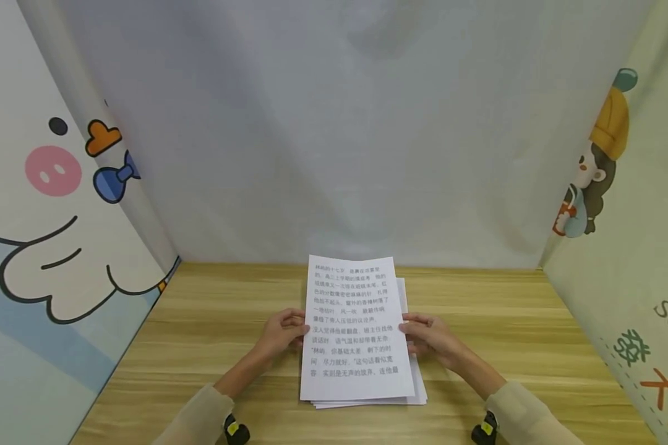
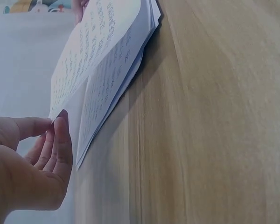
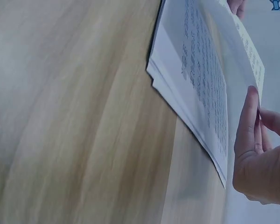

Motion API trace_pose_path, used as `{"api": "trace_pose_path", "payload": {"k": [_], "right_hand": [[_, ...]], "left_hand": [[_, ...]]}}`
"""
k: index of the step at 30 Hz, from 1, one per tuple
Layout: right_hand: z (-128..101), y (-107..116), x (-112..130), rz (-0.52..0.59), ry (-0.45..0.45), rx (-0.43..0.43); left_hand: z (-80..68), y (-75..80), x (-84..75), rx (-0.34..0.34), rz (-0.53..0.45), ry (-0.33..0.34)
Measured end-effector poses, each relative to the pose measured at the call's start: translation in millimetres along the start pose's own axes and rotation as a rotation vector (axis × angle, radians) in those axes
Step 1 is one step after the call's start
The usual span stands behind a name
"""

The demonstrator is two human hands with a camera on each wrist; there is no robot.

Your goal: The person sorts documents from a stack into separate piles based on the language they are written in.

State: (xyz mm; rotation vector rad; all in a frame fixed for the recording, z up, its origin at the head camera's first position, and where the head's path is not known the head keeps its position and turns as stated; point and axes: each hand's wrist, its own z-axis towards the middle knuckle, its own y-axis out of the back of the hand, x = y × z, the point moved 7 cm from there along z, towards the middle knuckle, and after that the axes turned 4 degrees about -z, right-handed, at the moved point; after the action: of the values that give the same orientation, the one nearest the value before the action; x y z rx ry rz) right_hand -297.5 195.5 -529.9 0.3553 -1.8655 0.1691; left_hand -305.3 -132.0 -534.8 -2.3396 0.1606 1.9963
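A top sheet of printed paper (image 1: 354, 327) is lifted above a stack of printed sheets (image 1: 417, 395) on the wooden table (image 1: 200, 334). My left hand (image 1: 282, 332) pinches the sheet's left edge between thumb and fingers (image 2: 60, 135). My right hand (image 1: 430, 335) pinches its right edge the same way. In the left wrist view the lifted sheet (image 2: 91, 51) bows above the stack (image 2: 112, 93). The right wrist view shows the lifted sheet (image 3: 245, 51) over the stack (image 3: 196, 93), with my fingers (image 3: 247, 121) on its edge.
A grey backdrop (image 1: 334, 123) closes the far side of the table. Cartoon panels stand as walls on the left (image 1: 50, 216) and right (image 1: 618, 185). Bare wood lies on both sides of the stack.
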Motion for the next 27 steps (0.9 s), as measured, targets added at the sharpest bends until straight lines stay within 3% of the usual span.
{"api": "trace_pose_path", "payload": {"k": [11, 18, 27], "right_hand": [[8.2, -19.1, -4.8, 0.060, 0.001, -0.072], [13.1, -31.4, -6.9, 0.069, -0.003, -0.086], [25.5, -60.0, -1.2, 0.080, -0.002, -0.071]], "left_hand": [[-4.4, 20.9, 7.9, -0.075, -0.043, 0.018], [-7.2, 32.9, 4.4, -0.038, -0.057, -0.063], [-14.5, 64.3, 5.7, -0.134, 0.022, 0.047]]}}
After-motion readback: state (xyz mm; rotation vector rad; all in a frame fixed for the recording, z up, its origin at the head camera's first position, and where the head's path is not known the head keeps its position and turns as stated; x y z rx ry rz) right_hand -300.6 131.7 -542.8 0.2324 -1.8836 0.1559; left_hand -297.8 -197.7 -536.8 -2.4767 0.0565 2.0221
